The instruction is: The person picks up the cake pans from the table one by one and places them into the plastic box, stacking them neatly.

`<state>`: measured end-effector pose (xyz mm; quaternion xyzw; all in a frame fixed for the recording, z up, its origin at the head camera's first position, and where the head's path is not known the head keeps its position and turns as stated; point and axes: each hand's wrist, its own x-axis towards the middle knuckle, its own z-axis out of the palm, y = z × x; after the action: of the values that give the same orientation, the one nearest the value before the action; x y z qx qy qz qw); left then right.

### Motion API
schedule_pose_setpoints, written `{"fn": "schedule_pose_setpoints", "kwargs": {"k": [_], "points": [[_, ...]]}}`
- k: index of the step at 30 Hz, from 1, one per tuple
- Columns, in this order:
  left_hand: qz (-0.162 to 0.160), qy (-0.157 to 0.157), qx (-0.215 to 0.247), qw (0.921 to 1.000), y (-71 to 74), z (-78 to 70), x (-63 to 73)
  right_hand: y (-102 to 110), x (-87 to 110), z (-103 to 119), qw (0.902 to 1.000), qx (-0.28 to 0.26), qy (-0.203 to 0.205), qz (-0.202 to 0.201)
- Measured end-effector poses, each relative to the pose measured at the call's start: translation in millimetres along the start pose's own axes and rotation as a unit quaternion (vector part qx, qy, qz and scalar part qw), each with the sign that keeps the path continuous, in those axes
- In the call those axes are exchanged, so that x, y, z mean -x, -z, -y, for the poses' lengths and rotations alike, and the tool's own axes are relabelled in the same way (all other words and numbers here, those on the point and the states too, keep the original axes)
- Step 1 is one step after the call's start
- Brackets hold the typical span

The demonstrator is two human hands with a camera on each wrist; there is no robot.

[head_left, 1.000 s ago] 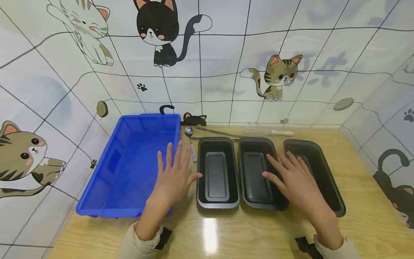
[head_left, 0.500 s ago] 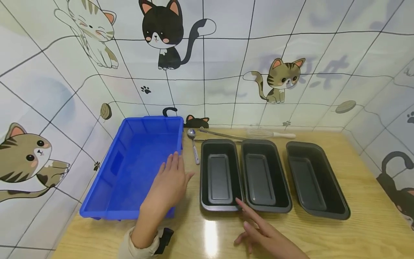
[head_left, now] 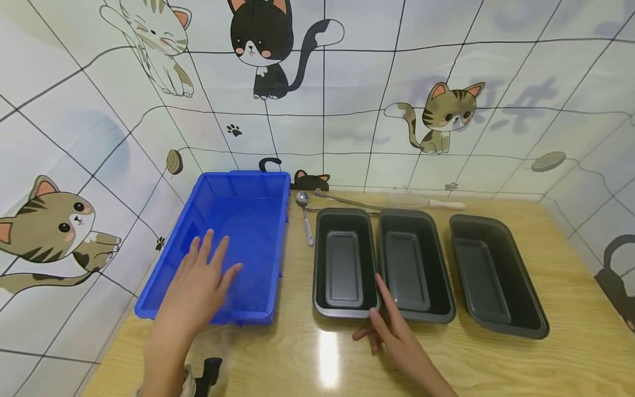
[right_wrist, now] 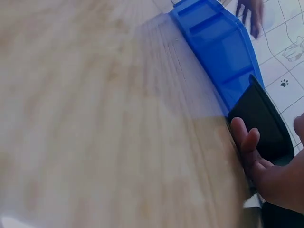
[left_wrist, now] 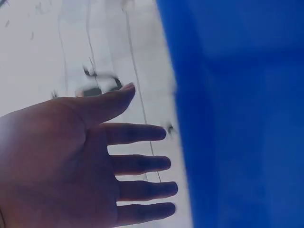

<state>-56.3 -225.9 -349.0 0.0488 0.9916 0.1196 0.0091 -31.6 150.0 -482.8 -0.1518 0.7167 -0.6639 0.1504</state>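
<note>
My left hand (head_left: 195,292) is spread over the near left part of a blue plastic bin (head_left: 279,259), overlapping its wall in the head view. In the left wrist view, the straight fingers (left_wrist: 140,164) hold nothing. My right hand (head_left: 397,342) is at the near right corner of the leftmost dark loaf pan (head_left: 344,270), thumb and index finger right by its rim. The other fingers hang loosely below. A second loaf pan (head_left: 407,270) stands close beside it, and a third loaf pan (head_left: 488,281) sits apart at the right, angled. All the pans look empty inside.
Behind the pans lie a spoon (head_left: 306,218), a long thin metal tool (head_left: 347,202) and a whisk (head_left: 446,204) with a pale handle. A cat-patterned wall covering (head_left: 357,132) closes off the back and sides of the wooden table (head_left: 278,364).
My right hand has gone from over the middle and right pans to the leftmost pan's near corner. My left hand has moved leftward over the bin. The view has shifted slightly.
</note>
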Motion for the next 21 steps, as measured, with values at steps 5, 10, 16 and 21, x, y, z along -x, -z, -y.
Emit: {"fn": "schedule_pose_setpoints", "kwargs": {"k": [5,10,16,21], "points": [[-0.033,0.057,0.022,0.9976,-3.3,38.8,20.0,-6,-14.8,-3,0.9967,-0.07,-0.022,-0.035],[-0.077,0.091,0.027,0.9926,-8.6,61.6,32.9,-8,-27.6,-6,0.9957,-0.009,-0.026,-0.088],[-0.038,0.145,0.037,0.988,-16.3,77.0,41.5,-8,-35.4,-10,0.99,0.075,-0.012,-0.119],[-0.048,0.189,0.077,0.9778,-32.6,87.1,44.9,-6,-36.6,-12,0.9928,0.058,-0.006,-0.105]]}}
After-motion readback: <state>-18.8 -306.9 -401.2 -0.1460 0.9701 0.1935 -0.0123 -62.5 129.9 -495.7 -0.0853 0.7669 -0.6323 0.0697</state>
